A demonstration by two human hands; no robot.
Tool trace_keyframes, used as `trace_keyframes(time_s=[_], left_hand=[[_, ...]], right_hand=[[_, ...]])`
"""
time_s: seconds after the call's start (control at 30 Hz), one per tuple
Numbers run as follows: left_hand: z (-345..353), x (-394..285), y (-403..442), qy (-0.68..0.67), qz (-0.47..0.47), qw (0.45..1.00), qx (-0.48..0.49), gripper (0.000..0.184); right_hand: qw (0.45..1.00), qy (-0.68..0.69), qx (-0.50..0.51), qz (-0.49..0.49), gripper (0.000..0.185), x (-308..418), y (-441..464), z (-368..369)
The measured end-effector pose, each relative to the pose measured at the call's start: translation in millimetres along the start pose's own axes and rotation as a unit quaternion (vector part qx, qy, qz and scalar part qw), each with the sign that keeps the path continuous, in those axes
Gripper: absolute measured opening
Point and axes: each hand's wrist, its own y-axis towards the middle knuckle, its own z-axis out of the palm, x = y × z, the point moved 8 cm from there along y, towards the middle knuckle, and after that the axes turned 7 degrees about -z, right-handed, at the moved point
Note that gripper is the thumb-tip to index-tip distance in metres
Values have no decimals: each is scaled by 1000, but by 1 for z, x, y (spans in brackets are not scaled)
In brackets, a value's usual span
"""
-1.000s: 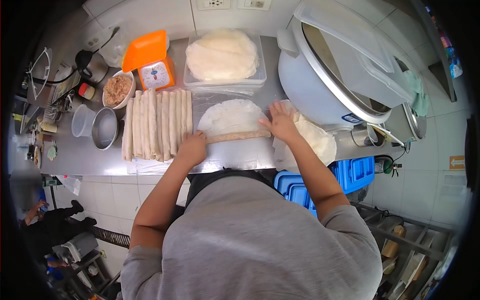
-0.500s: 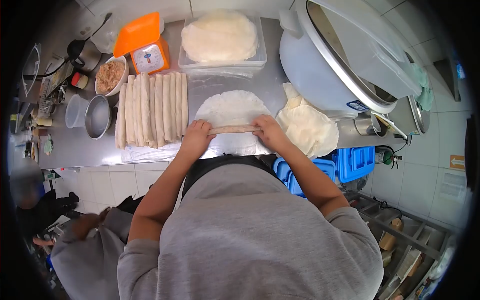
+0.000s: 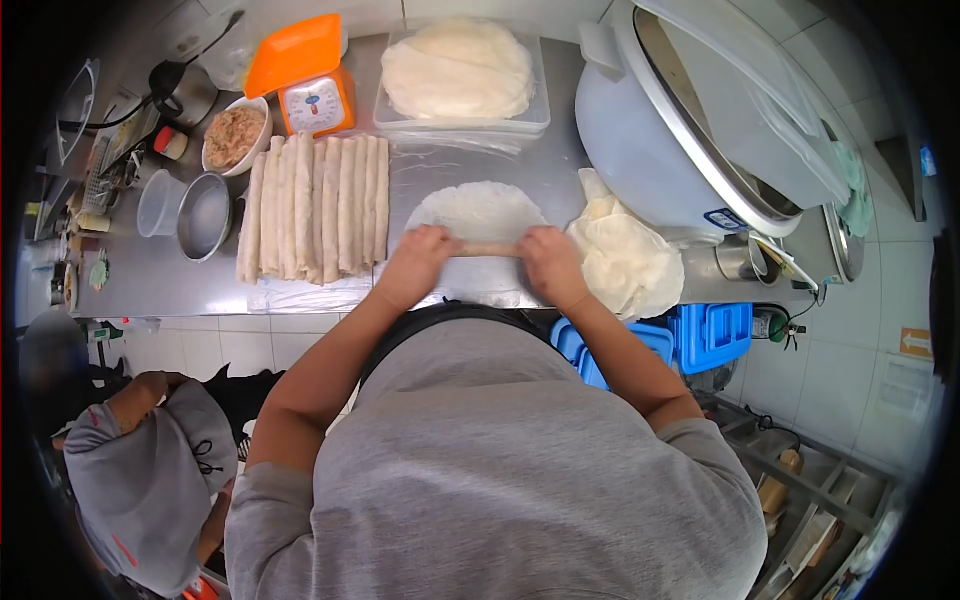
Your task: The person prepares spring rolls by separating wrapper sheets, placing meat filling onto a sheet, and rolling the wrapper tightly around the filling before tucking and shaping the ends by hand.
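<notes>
A round, pale wrapper (image 3: 480,207) lies on the steel table, its near part wrapped around a long thin roll (image 3: 487,249). My left hand (image 3: 425,262) is closed on the left end of the roll, and my right hand (image 3: 550,262) is closed on the right end. To the left rests a stack of finished long rolls (image 3: 315,205). Loose crumpled wrappers (image 3: 627,262) lie just right of my right hand. Behind, a flat pile of round wrappers (image 3: 460,68) sits in a clear plastic container (image 3: 543,100).
Back left are an orange scale (image 3: 318,103), a bowl of meat filling (image 3: 235,137), a metal bowl (image 3: 205,217) and a plastic cup (image 3: 160,203). A large lidded tub (image 3: 640,130) stands right. Another person (image 3: 150,470) is at lower left, beyond blue bins (image 3: 713,337) at right.
My right hand has come from the loose wrappers onto the roll's right end. The roll has turned away from me, taking up wrapper. Another person has come into view at lower left.
</notes>
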Motion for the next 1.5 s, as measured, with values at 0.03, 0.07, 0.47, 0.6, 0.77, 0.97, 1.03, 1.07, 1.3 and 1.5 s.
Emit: trace_keyframes(time_s=[0.03,0.07,0.47,0.6,0.77,0.97,1.03,1.07,1.3,1.5], left_hand=[[4,-8,0,6,16,1000,6,28],[9,-16,0,12,32,999,11,29],[17,33,20,39,-77,995,51,27],[19,10,29,39,-17,999,3,29],[24,-14,27,11,58,998,-21,24],[35,24,41,-14,-31,999,28,32],[36,29,46,11,-57,994,89,31],[27,25,49,26,-47,997,54,31],[23,1,46,41,20,998,-40,24],[29,37,63,-46,-48,998,-9,20]], right_hand=[[1000,20,-3,-9,22,7,1,1],[999,39,-7,-18,24,14,1,2],[987,33,31,157,19,-44,1,9],[997,-60,0,37,19,-16,22,-2],[998,40,-8,-41,25,6,26,16],[993,92,21,69,19,-35,32,25],[990,56,47,124,17,-38,38,20],[993,30,27,110,16,-35,42,15],[996,54,-32,-57,7,-9,49,21],[990,129,-7,50,10,-46,62,29]])
